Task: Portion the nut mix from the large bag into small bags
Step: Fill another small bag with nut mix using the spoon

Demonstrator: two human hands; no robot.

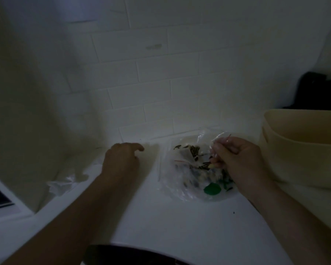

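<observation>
Spill risk is the main thing: large bag [191,173] of nut mix lies slumped on the white desk [161,222], right of centre, mouth loose. Right hand [239,161] has fingers curled, pinching thin plastic at the bag's top, possibly a small bag; too dim to tell. Left hand [120,161] hovers loosely curled, holding nothing, left of the bag. A one-handed tug could tip nuts out. Crumpled plastic [65,183] lies far left; beige bin [302,148] stands right.

Very dim, soft blur thru-out, dark corners, wide-angle bend at edges
</observation>
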